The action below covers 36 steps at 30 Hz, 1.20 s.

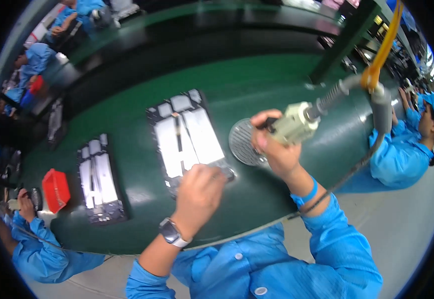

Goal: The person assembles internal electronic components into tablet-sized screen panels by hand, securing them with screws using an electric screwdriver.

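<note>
Green conveyor surface point(257, 79) curves across the whole view, bent hard by the lens, with dark rails beyond it and blue-clad workers blurred along the far left edge. Right in the middle lies a dark flat panel point(186, 137) carrying pale glossy rectangles, glare washing out any fine detail on them. The left hand point(198, 197) comes down on the panel's near corner, fingers curled over it, a watch point(171, 232) on the wrist; the fingertips are hidden behind the knuckles, so whether they pinch anything small cannot be told. The right hand point(275, 147) is wrapped tight around a cream-coloured power screwdriver point(296, 122), held above the belt just right of the panel, its tip buried behind the fingers and out of sight. A coiled spring sleeve and grey hose point(371, 99) run from the tool up to a yellow hanging strap point(384, 47), which is cut off at the top edge. Just beneath that hand sits a round grey perforated dish point(243, 142), partly covered by the thumb side. Further left on the belt a second similar panel point(98, 179) lies well apart, and near it a red bin point(56, 189) beside another person's hand point(26, 204). On the right a co-worker in blue point(401, 154) leans at the belt, half lost at the rim.
</note>
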Tool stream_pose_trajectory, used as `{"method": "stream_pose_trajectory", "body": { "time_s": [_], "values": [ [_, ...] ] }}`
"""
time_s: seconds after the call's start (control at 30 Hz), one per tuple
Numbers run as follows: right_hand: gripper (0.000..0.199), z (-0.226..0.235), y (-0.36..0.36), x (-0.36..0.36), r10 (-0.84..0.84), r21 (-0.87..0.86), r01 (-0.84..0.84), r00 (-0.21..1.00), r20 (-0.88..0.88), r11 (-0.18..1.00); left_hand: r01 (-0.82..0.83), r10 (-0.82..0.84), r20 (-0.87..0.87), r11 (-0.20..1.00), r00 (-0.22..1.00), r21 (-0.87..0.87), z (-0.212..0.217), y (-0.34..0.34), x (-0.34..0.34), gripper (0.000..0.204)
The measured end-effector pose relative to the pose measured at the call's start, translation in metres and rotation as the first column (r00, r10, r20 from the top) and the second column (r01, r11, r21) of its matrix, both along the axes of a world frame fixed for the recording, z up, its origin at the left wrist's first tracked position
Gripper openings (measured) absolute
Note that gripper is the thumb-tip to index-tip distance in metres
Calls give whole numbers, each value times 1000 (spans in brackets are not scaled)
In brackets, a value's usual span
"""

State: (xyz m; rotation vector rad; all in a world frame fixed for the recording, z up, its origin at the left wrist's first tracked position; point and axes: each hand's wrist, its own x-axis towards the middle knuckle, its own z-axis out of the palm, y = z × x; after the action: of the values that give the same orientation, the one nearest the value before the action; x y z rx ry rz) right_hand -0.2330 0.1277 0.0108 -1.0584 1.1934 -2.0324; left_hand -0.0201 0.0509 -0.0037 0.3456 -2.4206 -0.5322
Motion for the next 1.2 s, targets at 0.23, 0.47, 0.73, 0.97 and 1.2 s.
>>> {"method": "stream_pose_trajectory", "body": {
  "time_s": [0.23,0.47,0.73,0.97,1.2],
  "values": [
    [29,5,13,17,131,42,-134,989,73,990,1,-4,-21,994,1000,-108,-10,15,4,24],
    [23,15,-8,33,130,62,-136,987,99,989,-31,28,-34,995,999,-92,-6,3,2,27],
    [20,9,-7,42,146,82,-159,978,147,984,-23,17,-80,997,997,-74,-12,6,1,30],
    [23,2,-7,45,132,116,-146,983,126,982,-37,33,-64,997,997,-71,-12,11,4,31],
    [16,1,-12,52,88,111,-82,995,-51,990,-45,59,75,983,995,-179,-13,17,10,34]
  ]
}}
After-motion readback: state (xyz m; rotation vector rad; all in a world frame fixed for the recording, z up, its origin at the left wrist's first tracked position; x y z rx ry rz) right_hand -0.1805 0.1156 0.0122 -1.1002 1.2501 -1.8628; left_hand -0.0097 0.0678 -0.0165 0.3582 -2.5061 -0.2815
